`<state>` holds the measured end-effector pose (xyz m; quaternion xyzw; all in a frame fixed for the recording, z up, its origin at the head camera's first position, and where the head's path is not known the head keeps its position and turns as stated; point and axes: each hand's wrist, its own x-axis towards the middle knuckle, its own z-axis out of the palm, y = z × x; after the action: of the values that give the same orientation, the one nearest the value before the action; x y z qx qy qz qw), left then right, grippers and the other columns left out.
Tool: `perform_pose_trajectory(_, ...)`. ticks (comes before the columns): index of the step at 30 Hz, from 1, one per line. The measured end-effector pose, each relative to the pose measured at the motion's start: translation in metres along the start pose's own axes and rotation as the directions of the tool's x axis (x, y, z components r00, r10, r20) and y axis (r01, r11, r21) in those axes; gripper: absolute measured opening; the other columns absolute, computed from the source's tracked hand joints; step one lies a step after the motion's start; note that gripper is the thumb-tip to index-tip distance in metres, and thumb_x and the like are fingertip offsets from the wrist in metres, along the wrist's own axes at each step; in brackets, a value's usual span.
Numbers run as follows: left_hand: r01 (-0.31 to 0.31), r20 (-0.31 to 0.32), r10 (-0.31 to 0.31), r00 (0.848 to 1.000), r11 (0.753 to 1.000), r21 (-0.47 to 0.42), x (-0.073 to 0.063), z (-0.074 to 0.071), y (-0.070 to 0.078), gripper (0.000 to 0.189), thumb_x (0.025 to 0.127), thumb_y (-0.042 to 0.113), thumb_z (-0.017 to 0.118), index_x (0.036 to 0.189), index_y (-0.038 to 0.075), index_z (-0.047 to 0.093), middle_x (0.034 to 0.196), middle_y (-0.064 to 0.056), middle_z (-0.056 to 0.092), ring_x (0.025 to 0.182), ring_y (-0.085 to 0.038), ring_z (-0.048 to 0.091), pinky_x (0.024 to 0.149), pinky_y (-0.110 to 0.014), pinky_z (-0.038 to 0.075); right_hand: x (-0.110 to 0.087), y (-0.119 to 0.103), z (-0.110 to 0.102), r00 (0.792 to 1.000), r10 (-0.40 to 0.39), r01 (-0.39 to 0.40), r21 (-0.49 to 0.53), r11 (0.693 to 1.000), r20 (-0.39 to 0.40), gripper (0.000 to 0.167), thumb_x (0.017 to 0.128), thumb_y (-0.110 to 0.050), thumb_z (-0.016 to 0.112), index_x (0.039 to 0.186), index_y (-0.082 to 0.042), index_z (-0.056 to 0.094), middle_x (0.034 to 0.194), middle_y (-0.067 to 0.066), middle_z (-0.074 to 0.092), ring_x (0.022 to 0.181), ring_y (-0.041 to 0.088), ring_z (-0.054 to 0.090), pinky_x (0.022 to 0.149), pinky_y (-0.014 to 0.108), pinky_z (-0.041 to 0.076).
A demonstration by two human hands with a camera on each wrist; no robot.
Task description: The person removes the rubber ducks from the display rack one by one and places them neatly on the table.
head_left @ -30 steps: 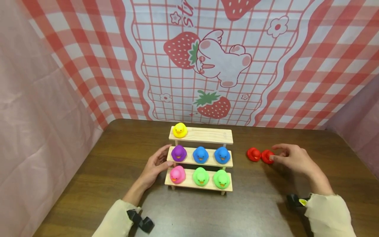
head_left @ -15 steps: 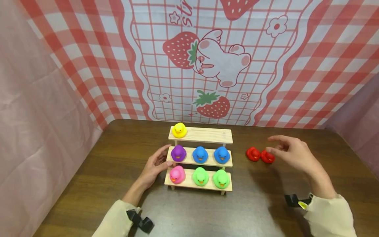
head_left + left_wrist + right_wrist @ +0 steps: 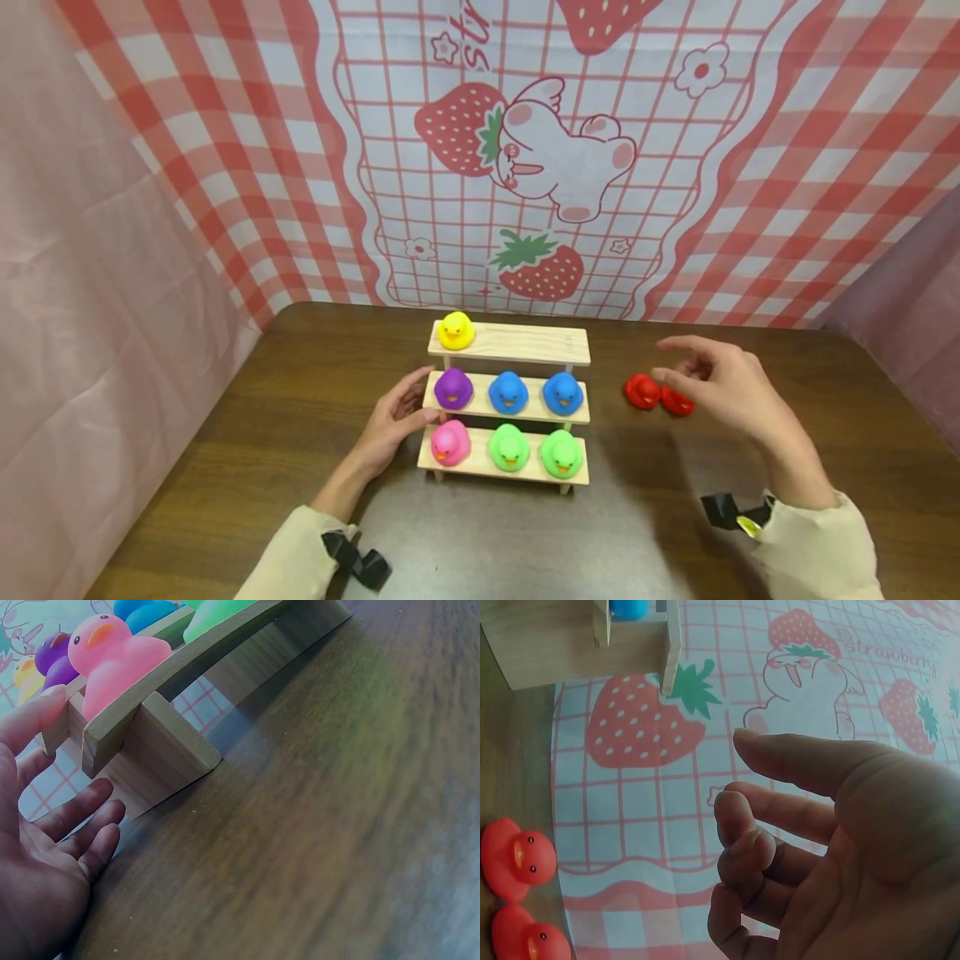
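Note:
A three-tier wooden display stand (image 3: 532, 342) carries rubber ducks. A yellow duck (image 3: 456, 331) sits at the left of the top tier. The middle tier bears a purple duck (image 3: 453, 389) and two blue ducks; below are a pink duck (image 3: 451, 442) and two green ducks. At the stand's left end, my left hand (image 3: 386, 429) holds the middle tier between thumb and index finger, its other fingers loose. My right hand (image 3: 723, 387), holding nothing, hovers by two red ducks (image 3: 642, 391), partly covering the right one in the head view.
The brown wooden table (image 3: 495, 542) ends at a strawberry-print checked cloth (image 3: 277, 167) hanging behind the stand. Pink drapes (image 3: 112, 275) hang at both sides. Each wrist wears a black camera (image 3: 360, 562).
My right hand has lifted off the right red duck and shifted left above the pair, which stay in place. The left hand and the stand have not moved.

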<state>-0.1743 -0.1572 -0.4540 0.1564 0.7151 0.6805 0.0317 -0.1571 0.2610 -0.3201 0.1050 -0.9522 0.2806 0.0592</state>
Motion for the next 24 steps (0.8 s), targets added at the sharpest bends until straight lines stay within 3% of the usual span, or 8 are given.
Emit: perform_pose_trajectory(24,0.006,-0.002,-0.006,1.0,1.0,0.012,0.0,0.0,0.001,0.062,0.094,0.008,0.063,0.151,0.001,0.039,0.141,-0.032,0.051,0.118,-0.003,0.054,0.111,-0.044,0.035,0.02,-0.052,0.029,0.997,-0.077,0.077,0.047,0.996,-0.012,0.04,0.089,-0.028,0.076,0.122,-0.008,0.067,0.073,0.0,0.064,0.06,0.005,0.049,0.055,0.024,0.039)
